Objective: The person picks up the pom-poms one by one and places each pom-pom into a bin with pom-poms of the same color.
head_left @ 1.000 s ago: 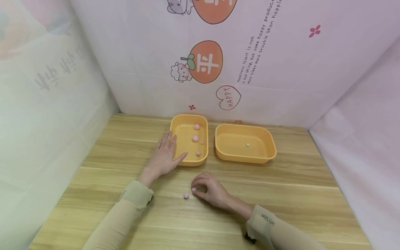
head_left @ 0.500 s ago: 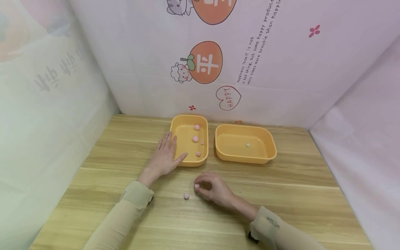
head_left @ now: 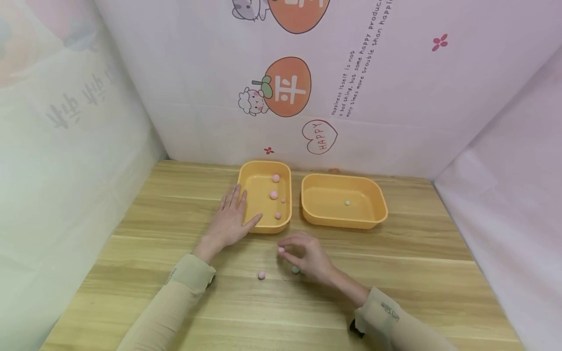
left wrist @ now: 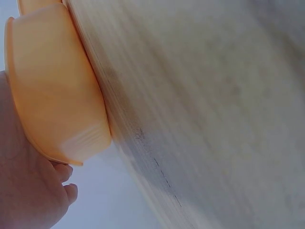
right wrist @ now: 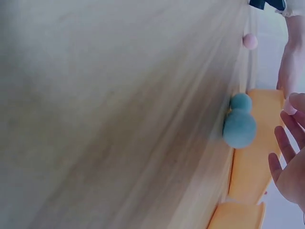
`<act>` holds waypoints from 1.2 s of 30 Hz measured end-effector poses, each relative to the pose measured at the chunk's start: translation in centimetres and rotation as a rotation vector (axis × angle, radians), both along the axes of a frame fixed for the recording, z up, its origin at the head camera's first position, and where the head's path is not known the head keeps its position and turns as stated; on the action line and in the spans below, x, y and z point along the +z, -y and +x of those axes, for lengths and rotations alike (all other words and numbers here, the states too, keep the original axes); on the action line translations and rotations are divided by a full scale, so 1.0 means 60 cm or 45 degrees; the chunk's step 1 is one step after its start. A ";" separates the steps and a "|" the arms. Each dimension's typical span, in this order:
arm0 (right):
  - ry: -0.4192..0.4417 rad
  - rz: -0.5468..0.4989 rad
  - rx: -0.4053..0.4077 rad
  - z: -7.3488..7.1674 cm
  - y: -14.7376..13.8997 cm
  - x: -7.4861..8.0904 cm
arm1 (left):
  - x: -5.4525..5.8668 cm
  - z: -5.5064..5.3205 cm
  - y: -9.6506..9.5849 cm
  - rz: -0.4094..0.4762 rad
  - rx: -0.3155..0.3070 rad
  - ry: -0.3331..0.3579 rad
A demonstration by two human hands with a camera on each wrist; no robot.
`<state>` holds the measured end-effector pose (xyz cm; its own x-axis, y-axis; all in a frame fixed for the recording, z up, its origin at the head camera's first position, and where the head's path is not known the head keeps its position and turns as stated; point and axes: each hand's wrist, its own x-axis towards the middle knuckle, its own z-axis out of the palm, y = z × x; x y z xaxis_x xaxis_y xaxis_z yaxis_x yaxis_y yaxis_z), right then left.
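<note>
My right hand [head_left: 313, 258] pinches a small pink pom-pom-like ball [head_left: 281, 250] between thumb and index finger, just in front of the left container. In the right wrist view, that pinched ball [right wrist: 289, 107] sits at the fingertips, and two blue-green balls [right wrist: 239, 129] lie on the table below the hand. One greenish ball [head_left: 295, 269] shows partly beneath the palm in the head view. Another pink ball [head_left: 261, 275] lies to the left on the wood. My left hand [head_left: 229, 224], fingers straight and spread, rests on the left side of the yellow container [head_left: 268, 230].
Several pink balls [head_left: 274, 195] of different sizes lie inside the left container. To its right stands a second yellow container [head_left: 344, 224] with a small pale green ball [head_left: 347, 203] in it. A printed white cloth [head_left: 373, 146] hangs behind the wooden table [head_left: 421, 273].
My right hand has lifted the pink ball and moved away from me and slightly right, uncovering a greenish ball under it. The left hand stays where it was.
</note>
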<state>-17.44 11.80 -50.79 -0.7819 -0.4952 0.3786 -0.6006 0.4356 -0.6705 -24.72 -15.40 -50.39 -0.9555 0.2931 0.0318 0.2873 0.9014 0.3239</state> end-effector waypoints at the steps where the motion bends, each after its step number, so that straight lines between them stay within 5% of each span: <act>1: -0.009 -0.014 -0.001 -0.002 -0.001 0.000 | 0.000 0.000 0.000 0.003 0.001 0.001; 36: -0.075 -0.116 -0.181 -0.065 -0.014 0.031 | 0.003 0.001 0.000 0.013 0.009 0.016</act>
<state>-21.37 12.65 -48.91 -0.8169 -0.3426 0.4640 -0.5764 0.4582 -0.6766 -24.68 -15.41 -50.24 -0.9579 0.2864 0.0225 0.2770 0.9000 0.3365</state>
